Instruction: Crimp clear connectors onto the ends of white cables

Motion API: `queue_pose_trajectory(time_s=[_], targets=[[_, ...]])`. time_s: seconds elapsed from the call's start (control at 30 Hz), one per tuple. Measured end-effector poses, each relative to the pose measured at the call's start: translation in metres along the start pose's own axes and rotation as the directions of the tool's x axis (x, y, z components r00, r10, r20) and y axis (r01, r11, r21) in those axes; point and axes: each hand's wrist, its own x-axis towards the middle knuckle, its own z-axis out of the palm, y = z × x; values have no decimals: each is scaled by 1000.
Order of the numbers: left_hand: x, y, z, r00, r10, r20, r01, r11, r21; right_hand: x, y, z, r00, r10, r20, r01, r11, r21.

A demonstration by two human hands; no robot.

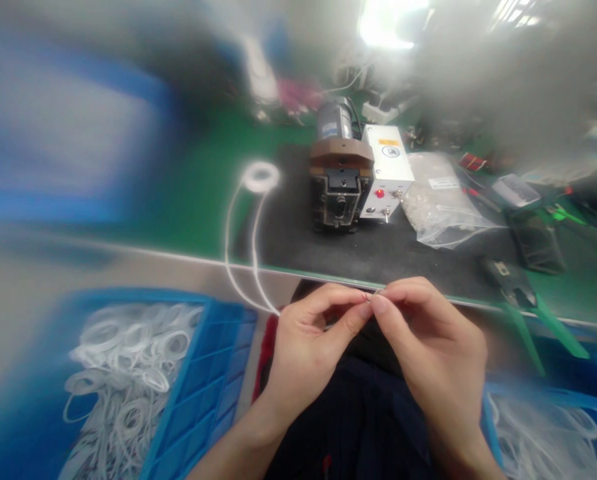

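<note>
My left hand [311, 343] pinches the end of a white cable, where a thin red wire [365, 297] shows between thumb and forefinger. Fingertip to fingertip with it, my right hand [431, 347] is closed in a pinch on something tiny, mostly hidden by the fingers. The white cable [254, 247] lies coiled on the bench, and two strands of it hang over the front edge and pass behind my left hand. Both hands are held above my lap, just in front of the bench edge.
A motor-driven machine [341, 173] with a white control box [388, 170] stands on a black mat [283, 240]. To its right are a clear plastic bag [441, 207] and green-handled pliers [523, 300]. Blue crates [188, 380] of coiled cables [133, 373] flank me.
</note>
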Motion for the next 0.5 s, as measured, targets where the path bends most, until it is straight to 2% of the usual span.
queue_pose_trajectory(time_s=[0.2, 0.37, 0.43, 0.5], targets=[[1, 0, 1, 1000, 10, -5, -10, 1000, 4, 0, 1, -1, 1000, -2, -1, 2, 1000, 16], [1, -3, -1, 999, -36, -23, 34, 998, -49, -2, 6, -2, 1000, 6, 6, -7, 997, 77], [1, -5, -1, 998, -60, -10, 58, 991, -121, -4, 11, -1, 998, 51, 32, -56, 986, 158], [0, -8, 0, 997, -72, 16, 73, 978, -198, -5, 17, 1, 986, 126, 105, -152, 940, 304]])
